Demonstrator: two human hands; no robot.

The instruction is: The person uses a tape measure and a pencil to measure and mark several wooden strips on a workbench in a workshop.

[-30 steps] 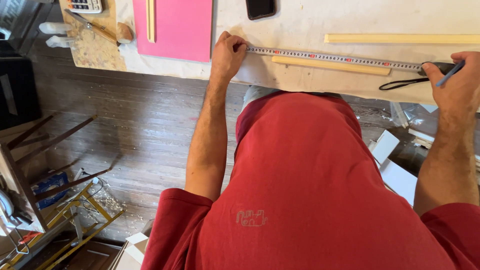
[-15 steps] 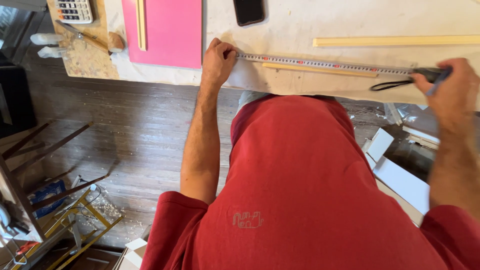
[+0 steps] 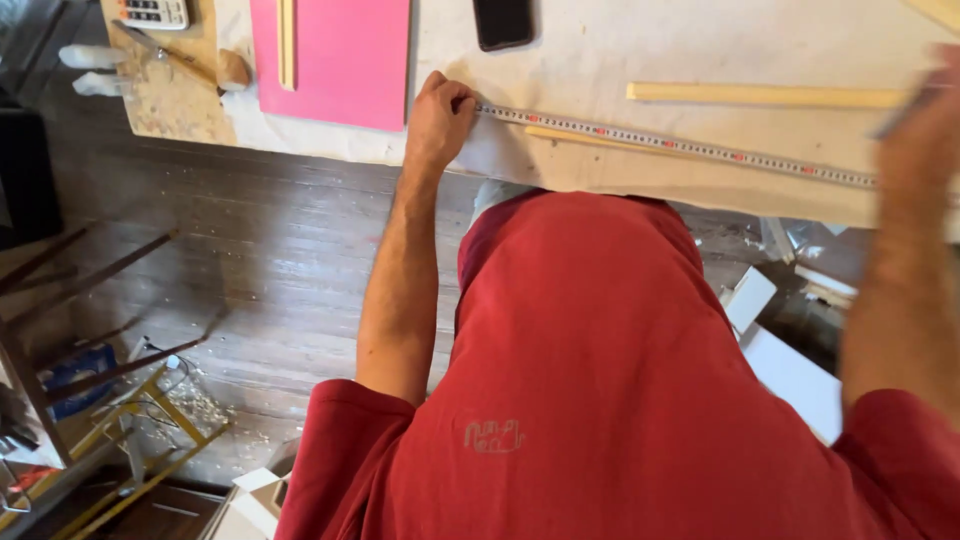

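Note:
My left hand (image 3: 438,118) pins the end of a steel tape measure (image 3: 690,148) onto the cloth-covered table (image 3: 620,60). The tape runs right across a thin wooden strip (image 3: 590,137), which lies under it. A second, longer wooden strip (image 3: 765,95) lies farther back. My right hand (image 3: 925,125) is blurred at the right edge, at the tape's far end, with a blue pen sticking up from it; the tape's case is hidden behind it.
A black phone (image 3: 502,22), a pink sheet (image 3: 335,60) with a wooden strip on it, a calculator (image 3: 155,12) and a wooden board (image 3: 165,95) with tools sit at the back left. White boxes (image 3: 790,350) and metal frames (image 3: 120,440) lie on the plank floor.
My right hand has moved up and to the right with the tape's case, drawing out more tape and tilting it. My left hand has stayed at the tape's end.

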